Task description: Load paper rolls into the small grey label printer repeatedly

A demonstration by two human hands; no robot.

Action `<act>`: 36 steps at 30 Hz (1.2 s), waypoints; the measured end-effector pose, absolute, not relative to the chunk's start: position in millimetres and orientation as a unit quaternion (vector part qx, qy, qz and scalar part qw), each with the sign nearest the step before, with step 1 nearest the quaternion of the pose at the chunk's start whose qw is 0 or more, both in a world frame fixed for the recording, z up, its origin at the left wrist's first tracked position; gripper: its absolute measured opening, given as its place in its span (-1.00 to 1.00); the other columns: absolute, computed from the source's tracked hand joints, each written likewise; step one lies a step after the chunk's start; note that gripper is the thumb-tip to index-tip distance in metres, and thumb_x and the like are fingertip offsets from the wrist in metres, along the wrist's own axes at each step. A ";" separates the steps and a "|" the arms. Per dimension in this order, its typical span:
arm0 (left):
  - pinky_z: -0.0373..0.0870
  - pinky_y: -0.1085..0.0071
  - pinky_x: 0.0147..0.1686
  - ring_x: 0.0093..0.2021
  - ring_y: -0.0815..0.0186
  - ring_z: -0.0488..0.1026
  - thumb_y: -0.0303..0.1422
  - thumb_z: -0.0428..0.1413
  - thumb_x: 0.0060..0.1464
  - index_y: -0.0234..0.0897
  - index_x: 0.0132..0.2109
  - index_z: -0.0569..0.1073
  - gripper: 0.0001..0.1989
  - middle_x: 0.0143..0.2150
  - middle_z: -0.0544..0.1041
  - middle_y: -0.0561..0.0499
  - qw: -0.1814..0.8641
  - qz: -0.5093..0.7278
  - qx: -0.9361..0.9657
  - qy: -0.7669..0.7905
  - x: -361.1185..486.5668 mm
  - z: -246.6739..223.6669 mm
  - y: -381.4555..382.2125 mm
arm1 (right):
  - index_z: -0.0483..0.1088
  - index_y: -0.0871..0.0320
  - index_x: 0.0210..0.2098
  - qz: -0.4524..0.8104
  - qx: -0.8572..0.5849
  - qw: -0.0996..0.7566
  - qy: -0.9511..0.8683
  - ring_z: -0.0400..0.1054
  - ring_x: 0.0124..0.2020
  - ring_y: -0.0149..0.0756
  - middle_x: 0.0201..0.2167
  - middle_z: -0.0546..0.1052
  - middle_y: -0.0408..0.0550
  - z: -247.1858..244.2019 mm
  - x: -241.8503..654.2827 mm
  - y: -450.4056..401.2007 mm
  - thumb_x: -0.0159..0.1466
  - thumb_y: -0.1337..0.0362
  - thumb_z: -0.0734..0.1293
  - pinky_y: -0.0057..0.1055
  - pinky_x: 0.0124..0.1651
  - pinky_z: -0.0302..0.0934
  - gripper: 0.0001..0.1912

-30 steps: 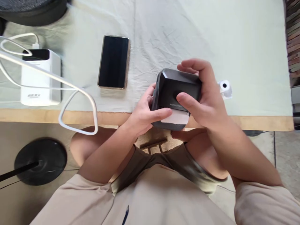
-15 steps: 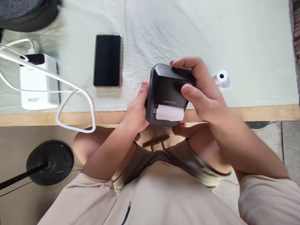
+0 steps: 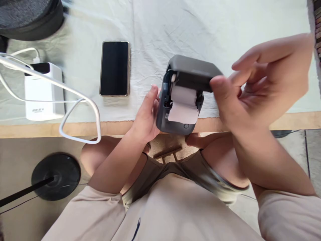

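A small dark grey printer (image 3: 164,125) is held over the table's front edge, its lid (image 3: 195,67) swung up. White paper (image 3: 184,112) runs from inside it and lies over its front, beside a round button. My left hand (image 3: 146,117) grips the printer's left side, thumb along the edge. My right hand (image 3: 263,83) is to the right of the lid, slightly blurred, its thumb tip at the lid's right corner and its other fingers apart and off the printer. The paper roll seen earlier on the table is hidden behind this hand.
A phone (image 3: 114,68) lies screen up on the pale cloth (image 3: 155,30). At the left stands a white power bank (image 3: 43,97) with a white cable (image 3: 94,107) looping past the wooden table edge (image 3: 296,120). A black round case (image 3: 32,23) is at the back left.
The printer's lid has swung up from closed, showing the paper inside. My right hand has moved off the printer's top to the right, its fingers spreading. My left hand keeps its grip.
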State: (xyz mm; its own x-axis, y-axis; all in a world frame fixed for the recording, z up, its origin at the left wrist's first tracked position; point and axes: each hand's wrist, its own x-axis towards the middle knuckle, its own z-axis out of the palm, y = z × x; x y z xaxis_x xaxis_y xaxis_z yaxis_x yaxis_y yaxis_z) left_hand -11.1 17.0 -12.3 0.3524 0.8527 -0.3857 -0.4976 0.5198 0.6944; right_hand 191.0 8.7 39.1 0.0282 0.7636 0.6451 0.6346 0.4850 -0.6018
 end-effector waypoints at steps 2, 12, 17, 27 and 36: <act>0.68 0.09 0.00 0.15 -0.14 0.73 0.20 0.34 0.27 -0.15 -0.08 0.65 -0.50 -0.17 0.74 -0.08 0.783 0.429 0.263 0.365 -12.2 -12.0 15.5 | 0.41 -0.09 -0.15 0.099 -0.511 0.513 -0.682 0.43 -0.41 -0.34 -0.32 0.39 -0.18 42.8 189.8 7.7 0.61 0.03 0.42 -0.25 -0.36 0.35 -0.79; 0.73 0.11 0.17 0.33 -0.09 0.67 0.02 0.44 0.29 -0.12 0.04 0.69 -0.62 0.00 0.77 -0.06 0.780 0.439 0.298 0.333 -16.7 -13.6 11.5 | 0.59 -0.05 -0.09 0.062 -0.504 0.274 -0.817 0.50 -0.44 -0.22 -0.31 0.69 -0.16 46.7 194.2 11.7 0.46 0.23 0.38 -0.24 -0.41 0.24 -0.88; 0.70 0.11 0.11 0.27 -0.08 0.69 -0.08 0.45 0.30 -0.11 0.12 0.65 -0.63 0.03 0.75 -0.06 0.777 0.442 0.306 0.328 -16.8 -10.7 7.2 | 0.56 -0.11 -0.01 -0.028 -0.504 0.184 -0.844 0.25 -0.62 -0.21 -0.51 0.54 -0.17 32.4 195.9 14.6 0.30 0.15 0.43 -0.26 -0.52 -0.18 -0.74; 0.74 0.13 0.18 0.22 -0.07 0.75 -0.08 0.49 0.21 -0.22 0.00 0.64 -0.60 -0.09 0.77 -0.07 0.799 0.460 0.240 0.304 -17.1 -13.7 14.4 | 0.63 -0.25 0.19 0.283 -0.539 0.382 -0.695 0.46 -0.44 -0.24 -0.16 0.67 -0.16 77.5 211.9 -4.9 0.38 0.10 0.52 -0.21 -0.46 0.29 -0.61; 0.54 0.15 0.51 0.46 0.03 0.62 -0.03 0.07 0.60 -0.26 0.02 0.73 -0.54 0.03 0.82 -0.03 0.750 0.564 0.126 0.323 -20.1 -9.5 14.9 | 0.59 -0.08 0.02 0.305 -0.455 0.500 -0.671 0.62 -0.21 -0.19 -0.16 0.68 -0.13 -6.2 217.4 13.5 0.43 0.17 0.58 -0.15 -0.09 0.60 -0.79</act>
